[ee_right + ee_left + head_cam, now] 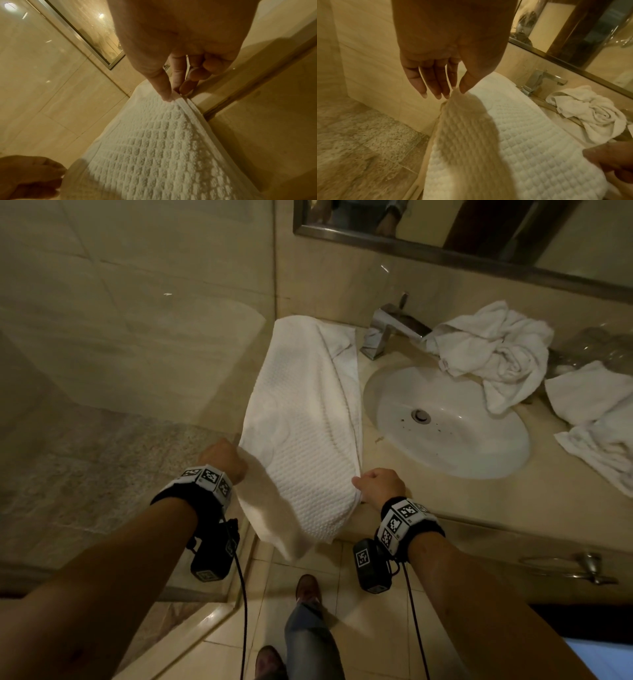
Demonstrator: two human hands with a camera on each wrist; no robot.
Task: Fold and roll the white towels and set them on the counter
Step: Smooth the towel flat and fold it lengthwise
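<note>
- A white waffle towel (301, 419) lies lengthwise on the counter (383, 529), its near end overhanging.
- The left hand (224, 458) and right hand (380, 486) each pinch a near corner.
- A sink (479, 446) and crumpled towels (493, 350) lie to the right.

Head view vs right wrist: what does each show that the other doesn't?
Head only: the sink, faucet, crumpled towels by the basin, and the waffle towel lying along the counter, its near end hanging over the edge.
Right wrist only: the right hand seen closely, thumb and fingers pinching the hem.
Both: the left hand gripping the other corner.
</note>
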